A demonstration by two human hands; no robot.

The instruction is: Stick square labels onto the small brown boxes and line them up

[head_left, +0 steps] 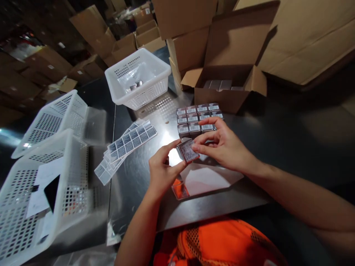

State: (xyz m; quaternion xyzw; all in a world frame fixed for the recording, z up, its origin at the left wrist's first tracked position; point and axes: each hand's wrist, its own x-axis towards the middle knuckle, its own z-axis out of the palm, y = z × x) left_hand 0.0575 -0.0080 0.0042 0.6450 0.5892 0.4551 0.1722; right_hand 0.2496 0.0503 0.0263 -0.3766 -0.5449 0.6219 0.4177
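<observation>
Small dark rectangular carton (pixel 188 150) held above the centre of the shiny metal tabletop (pixel 138 173), pinched between both hands: left hand (pixel 162 171) with thumb and forefinger on its left edge, right hand (pixel 223 146) with fingertips pressed on its right face. Block of matching barcoded cartons (pixel 197 117) just beyond; strips of grey labels (pixel 130 142) to the left; white perforated plastic basket (pixel 138 79) far left.

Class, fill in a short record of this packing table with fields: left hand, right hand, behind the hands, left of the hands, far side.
left hand: grips small box
right hand: fingertips on the same small box
behind the hands: block of labelled boxes
left of the hands: label sheets, white baskets
far side: open carton, white basket
</observation>
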